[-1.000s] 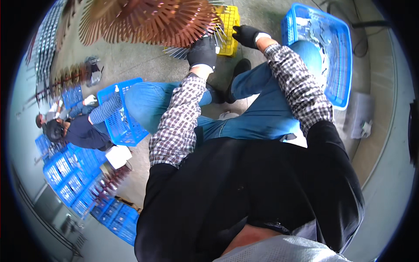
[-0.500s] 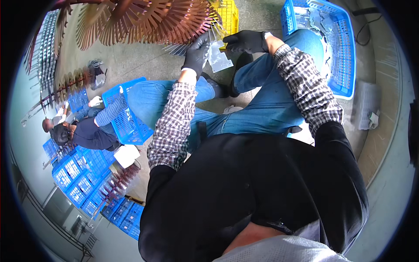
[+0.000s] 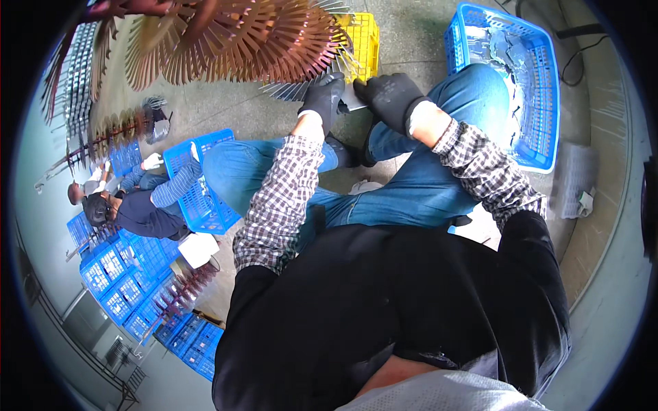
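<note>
Pinching a small flat metal piece (image 3: 351,104) between both gloved hands, left hand (image 3: 323,98) closing its grip on the left edge, right hand (image 3: 391,96) closing its grip on the right edge. Holding it above the knees, just below the fanned metal rack (image 3: 233,41), near the yellow crate (image 3: 363,38) and blue crate (image 3: 528,82).

Grey concrete workshop floor (image 3: 274,116) under even, flat light.
I see stacked blue crates (image 3: 116,281) at left by a pale wall (image 3: 41,226), a yellow crate (image 3: 367,34) up top, a blue basket (image 3: 541,89) right, and a co-worker (image 3: 130,209) seated low.
</note>
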